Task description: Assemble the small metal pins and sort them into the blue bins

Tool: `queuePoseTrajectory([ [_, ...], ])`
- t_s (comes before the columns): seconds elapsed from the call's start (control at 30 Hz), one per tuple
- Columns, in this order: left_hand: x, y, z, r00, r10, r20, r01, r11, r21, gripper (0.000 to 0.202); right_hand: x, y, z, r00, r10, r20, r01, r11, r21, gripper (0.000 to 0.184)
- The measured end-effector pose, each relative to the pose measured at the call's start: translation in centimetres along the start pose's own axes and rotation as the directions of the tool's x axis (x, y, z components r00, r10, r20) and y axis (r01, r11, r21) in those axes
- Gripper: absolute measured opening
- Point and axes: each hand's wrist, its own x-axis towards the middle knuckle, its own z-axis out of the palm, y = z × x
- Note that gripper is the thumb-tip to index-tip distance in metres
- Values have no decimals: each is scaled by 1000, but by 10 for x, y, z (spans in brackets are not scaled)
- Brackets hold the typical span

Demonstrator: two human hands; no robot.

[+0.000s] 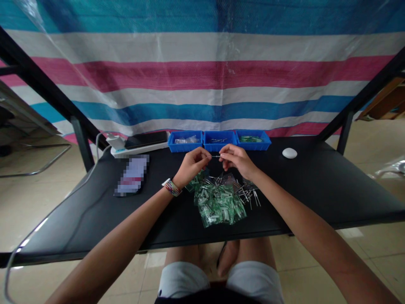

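My left hand [193, 164] pinches one end of a thin silvery metal pin [215, 156]. The pin's other end sits between the fingertips of my right hand [238, 160], so it spans the short gap between both hands, roughly level. Its exact kind is too small to make out. Just below lies a pile of small clear bags with green tint [218, 207], holding short whitish pieces. Loose metal pins [251, 196] are scattered at the pile's right side and along its top.
Three blue bins stand behind my hands: the left bin [185, 147] holds clear bags, the middle bin [220, 147] pins, the right bin [261, 146] green bags. A white mouse-shaped object [289, 153], a power strip [142, 150] and a blurred-out phone-like object [133, 175] share the black table [316, 185].
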Motion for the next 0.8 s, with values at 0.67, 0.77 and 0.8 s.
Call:
queuePoseTrajectory([
  [0.67,2,-7,0,999,-19,-26,17,998,-60,23,14,0,-26,944,-141,-297,97,983,-157,39],
  [0.77,2,-8,-1,1000,-16,-9,16,999,-52,19,14,-1,-31,924,-198,-326,123,964,-236,20],
  [0.8,2,-9,-1,1000,-16,-2,15,999,-50,18,13,-1,-31,942,-189,-276,115,958,-263,18],
])
